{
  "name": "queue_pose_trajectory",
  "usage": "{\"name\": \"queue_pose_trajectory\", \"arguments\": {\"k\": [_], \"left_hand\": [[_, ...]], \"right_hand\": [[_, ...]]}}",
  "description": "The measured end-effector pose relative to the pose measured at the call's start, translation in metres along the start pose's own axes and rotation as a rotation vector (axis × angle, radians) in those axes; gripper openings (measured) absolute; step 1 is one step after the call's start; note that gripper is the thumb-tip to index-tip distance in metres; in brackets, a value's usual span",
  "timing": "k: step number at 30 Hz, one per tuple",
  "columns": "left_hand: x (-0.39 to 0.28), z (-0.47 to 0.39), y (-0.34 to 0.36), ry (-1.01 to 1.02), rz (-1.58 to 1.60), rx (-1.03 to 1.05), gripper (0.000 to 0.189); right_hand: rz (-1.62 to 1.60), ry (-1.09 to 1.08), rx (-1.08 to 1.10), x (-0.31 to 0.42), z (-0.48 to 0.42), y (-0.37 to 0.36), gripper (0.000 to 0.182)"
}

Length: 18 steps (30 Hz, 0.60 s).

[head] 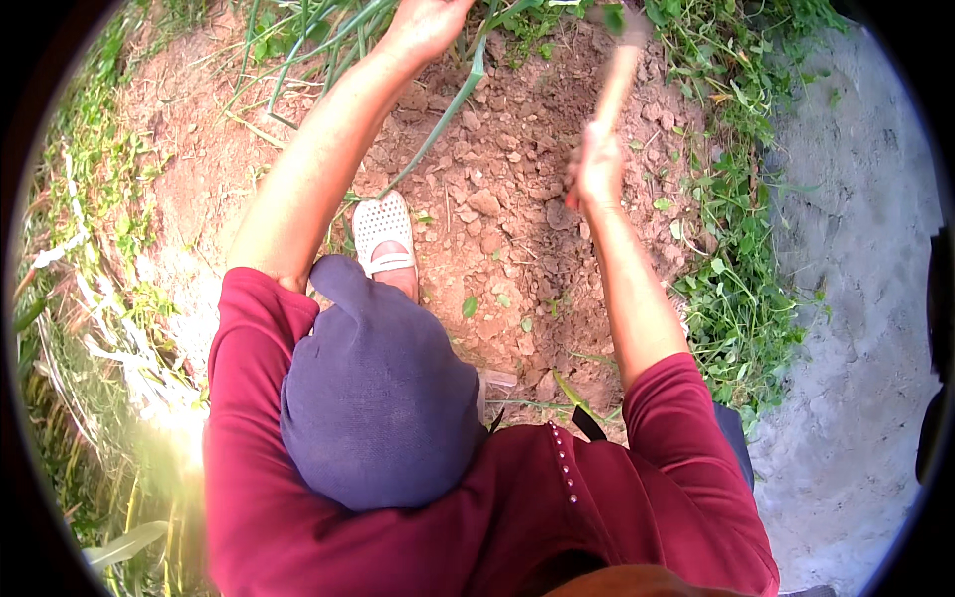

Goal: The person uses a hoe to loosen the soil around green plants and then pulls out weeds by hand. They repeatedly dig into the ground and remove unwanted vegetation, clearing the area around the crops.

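Observation:
My right hand [599, 166] is closed around the light wooden handle [618, 89] of a tool. Its far end is blurred near the top edge, so the kind of tool is unclear; a bit of orange-red shows below my fist. Up at the top edge, my left hand [431, 28] is partly cut off, and its fingers are out of sight. Long green onion-like leaves [351, 37] spread beside that hand, and one bent leaf [451, 112] hangs down toward my shoe. Between my arms lies loose, crumbly reddish soil [492, 186].
A white perforated clog [384, 227] is on my foot, beyond my dark blue trouser knee [380, 403]. Low green weeds [746, 298] line the right side, beside a grey concrete-like surface [850, 224]. More weeds and dry stalks [89, 298] grow at the left.

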<state>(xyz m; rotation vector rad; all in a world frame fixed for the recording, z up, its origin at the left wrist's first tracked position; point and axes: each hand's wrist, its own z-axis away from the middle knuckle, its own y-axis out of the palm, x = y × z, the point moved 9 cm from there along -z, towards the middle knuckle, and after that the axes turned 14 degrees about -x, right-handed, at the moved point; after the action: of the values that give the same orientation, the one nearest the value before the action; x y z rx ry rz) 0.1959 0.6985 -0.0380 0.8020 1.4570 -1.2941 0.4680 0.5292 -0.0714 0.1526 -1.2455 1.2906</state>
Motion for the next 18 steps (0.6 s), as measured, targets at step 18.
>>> {"name": "queue_pose_trajectory", "arguments": {"k": [18], "left_hand": [[-0.009, 0.042, -0.019, 0.229, 0.174, -0.014, 0.057]], "right_hand": [[-0.273, 0.190, 0.099, -0.019, 0.017, 0.020, 0.023]]}}
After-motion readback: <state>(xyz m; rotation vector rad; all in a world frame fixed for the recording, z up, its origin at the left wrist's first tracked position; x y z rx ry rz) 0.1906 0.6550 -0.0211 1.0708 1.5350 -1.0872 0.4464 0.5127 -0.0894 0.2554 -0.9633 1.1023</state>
